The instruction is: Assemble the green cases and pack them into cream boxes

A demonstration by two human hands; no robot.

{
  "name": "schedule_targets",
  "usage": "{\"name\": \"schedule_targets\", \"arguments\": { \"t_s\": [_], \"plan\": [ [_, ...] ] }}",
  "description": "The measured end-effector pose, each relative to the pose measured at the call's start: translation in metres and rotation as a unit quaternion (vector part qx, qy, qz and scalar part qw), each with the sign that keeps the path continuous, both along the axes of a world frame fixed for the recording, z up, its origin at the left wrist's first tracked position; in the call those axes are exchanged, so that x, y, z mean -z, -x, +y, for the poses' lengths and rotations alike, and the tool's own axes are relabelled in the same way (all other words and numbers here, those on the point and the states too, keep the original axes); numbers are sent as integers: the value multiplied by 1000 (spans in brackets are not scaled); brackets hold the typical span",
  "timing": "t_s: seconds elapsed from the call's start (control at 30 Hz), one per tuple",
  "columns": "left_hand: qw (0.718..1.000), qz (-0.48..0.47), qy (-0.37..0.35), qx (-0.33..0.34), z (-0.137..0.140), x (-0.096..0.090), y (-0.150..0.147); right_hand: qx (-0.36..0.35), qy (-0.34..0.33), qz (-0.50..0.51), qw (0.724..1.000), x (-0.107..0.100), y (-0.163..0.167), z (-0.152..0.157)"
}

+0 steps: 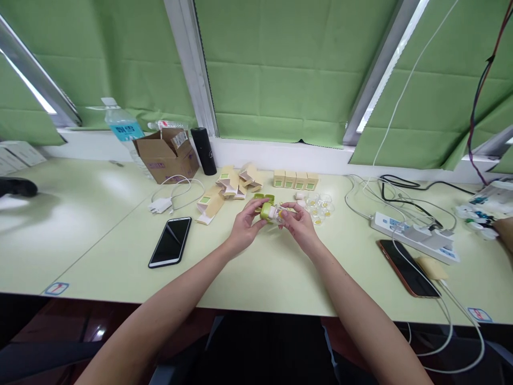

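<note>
Above the middle of the table, my left hand is closed around a small green rounded piece with a whitish part at its right end. My right hand pinches a small clear plastic piece that meets the whitish end; whether the two are joined I cannot tell. Just behind my left fingers lie more green pieces. To the right of my right hand stand several clear round cups with yellow spots inside, and small white pieces beside them.
Opened small cartons lie behind my left hand; a row of closed small boxes stands behind. At left are a phone, a charger, a cardboard box and a black flask. A power strip and another phone lie right.
</note>
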State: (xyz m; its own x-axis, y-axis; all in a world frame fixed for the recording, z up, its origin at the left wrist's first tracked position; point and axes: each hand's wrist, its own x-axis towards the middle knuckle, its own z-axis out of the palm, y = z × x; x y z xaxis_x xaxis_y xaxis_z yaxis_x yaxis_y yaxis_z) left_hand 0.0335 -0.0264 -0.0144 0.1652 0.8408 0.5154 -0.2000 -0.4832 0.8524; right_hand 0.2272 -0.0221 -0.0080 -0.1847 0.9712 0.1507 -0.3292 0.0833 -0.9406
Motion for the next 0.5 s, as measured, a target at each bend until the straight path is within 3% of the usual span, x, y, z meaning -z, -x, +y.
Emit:
{"name": "schedule_targets", "arguments": {
  "t_s": [0.27,0.5],
  "plan": [
    [1000,13,3,-2,0,-1,2,10,-5,11,1000,3,2,-2],
    [998,50,-22,-3,-1,4,1,-33,3,-1,999,-4,0,-5]
  ]
}}
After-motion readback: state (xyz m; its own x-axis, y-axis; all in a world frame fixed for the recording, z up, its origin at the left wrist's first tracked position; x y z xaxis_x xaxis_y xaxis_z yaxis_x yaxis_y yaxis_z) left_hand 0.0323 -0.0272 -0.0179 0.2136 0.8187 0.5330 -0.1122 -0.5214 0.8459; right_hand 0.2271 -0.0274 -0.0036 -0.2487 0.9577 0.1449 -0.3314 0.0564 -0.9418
